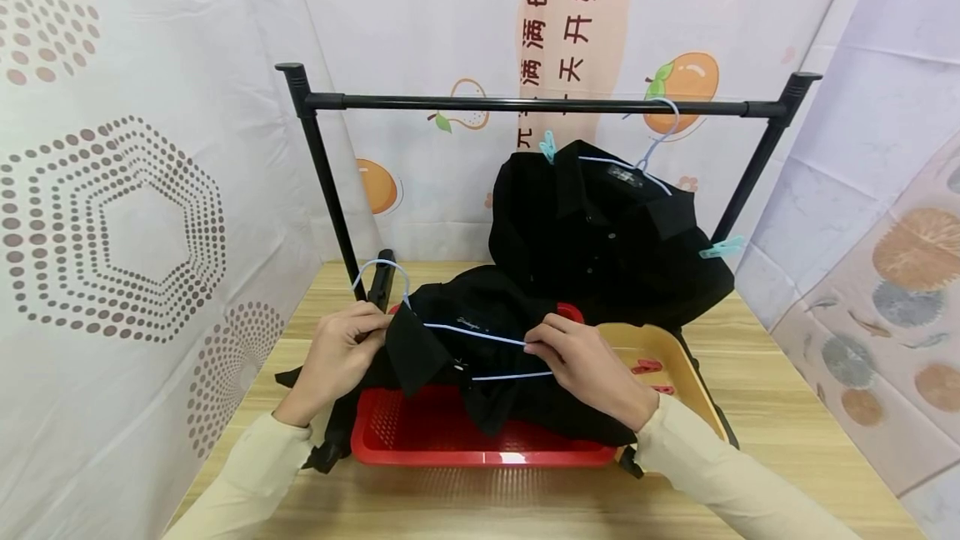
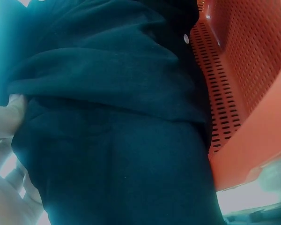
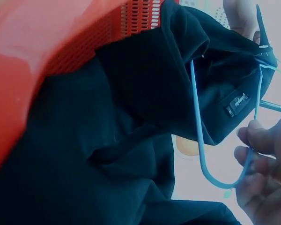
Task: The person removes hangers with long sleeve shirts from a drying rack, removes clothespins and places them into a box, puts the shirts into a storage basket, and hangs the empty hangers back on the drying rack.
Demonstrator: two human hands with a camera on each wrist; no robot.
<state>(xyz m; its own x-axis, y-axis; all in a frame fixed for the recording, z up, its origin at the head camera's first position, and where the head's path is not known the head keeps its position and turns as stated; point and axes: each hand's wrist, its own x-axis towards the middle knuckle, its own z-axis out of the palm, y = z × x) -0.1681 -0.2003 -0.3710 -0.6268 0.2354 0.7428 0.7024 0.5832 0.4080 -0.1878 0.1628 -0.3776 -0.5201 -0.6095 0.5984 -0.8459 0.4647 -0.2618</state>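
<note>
A black collared shirt (image 1: 480, 294) lies bunched over a red basket (image 1: 480, 458), its neck label showing. A light blue wire hanger (image 1: 472, 332) is partly inside the neck opening, with its hook standing up on the left. My right hand (image 1: 581, 357) grips the rounded right end of the hanger, which sticks out of the collar in the right wrist view. My left hand (image 1: 341, 361) holds the shirt near the left side of the collar. In the left wrist view, the left thumb (image 2: 16, 105) presses on the dark cloth. The hanger's left end is hidden inside the shirt.
A black rack (image 1: 480, 104) spans the back of the table. Another black shirt (image 1: 600, 232) hangs from its right side on a blue hanger, with turquoise clothespins (image 1: 722, 248) at both shoulders. Red clothespins (image 1: 647, 366) lie in a yellow tray (image 1: 701, 390) right of the basket.
</note>
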